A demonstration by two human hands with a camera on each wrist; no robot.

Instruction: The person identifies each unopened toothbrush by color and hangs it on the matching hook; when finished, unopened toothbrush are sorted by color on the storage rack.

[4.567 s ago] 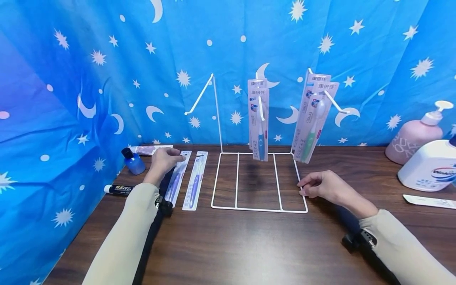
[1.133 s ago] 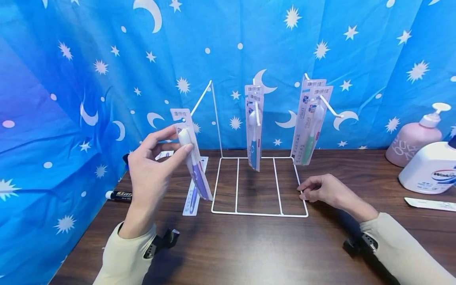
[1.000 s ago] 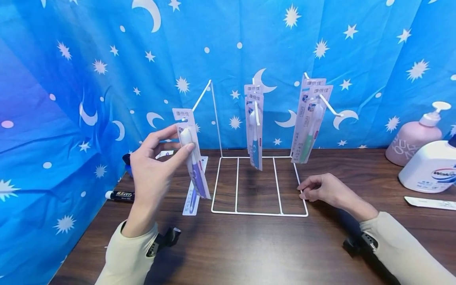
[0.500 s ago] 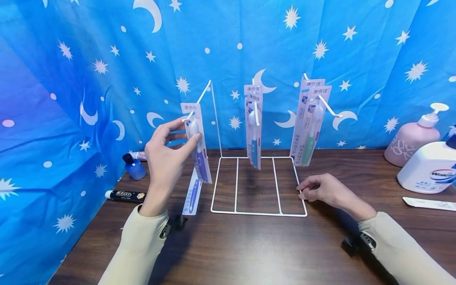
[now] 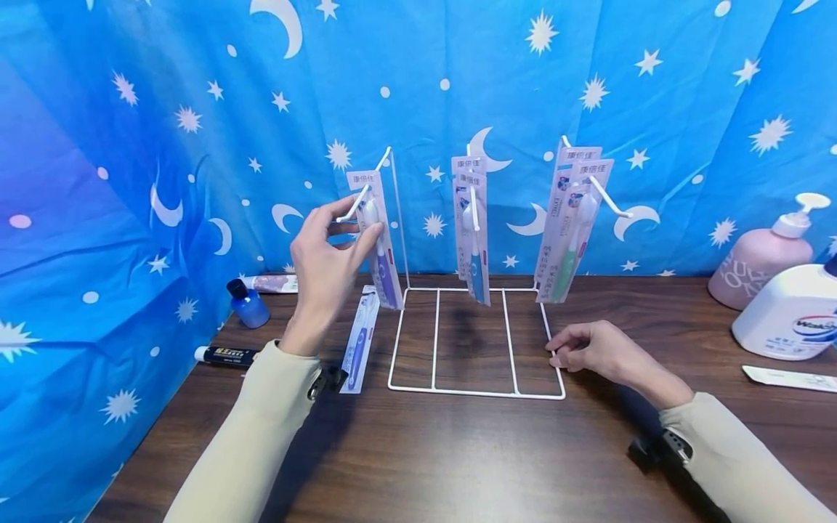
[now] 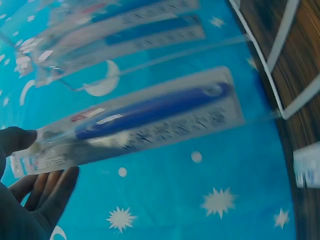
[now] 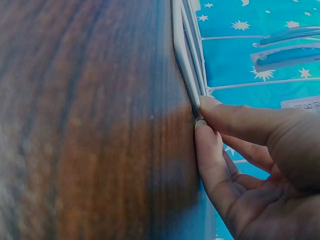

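Note:
My left hand [image 5: 330, 254] pinches a packaged purple toothbrush [image 5: 384, 265] between thumb and fingers. The left arm of the white wire rack [image 5: 476, 394] passes through the top of its card, and the pack hangs partway along that arm. In the left wrist view the purple toothbrush [image 6: 155, 112] spans the middle, its upper end at the fingertips. My right hand [image 5: 604, 352] pinches the right rail of the rack's base. The right wrist view shows thumb and finger on that white wire [image 7: 186, 65]. Another packaged purple toothbrush [image 5: 360, 345] lies on the table left of the rack.
Packaged blue toothbrushes [image 5: 477, 254] hang on the middle arm, green ones [image 5: 569, 254] on the right arm. At left are a small blue bottle [image 5: 250, 306], a black tube [image 5: 225, 355] and a pinkish tube [image 5: 275, 283]. Pump bottle [image 5: 761, 254] and white bottle [image 5: 785, 319] stand right.
My left hand has lifted the purple toothbrush pack from the table, brought its top onto the left arm's tip and slid it back along the arm. My right hand stays on the rail.

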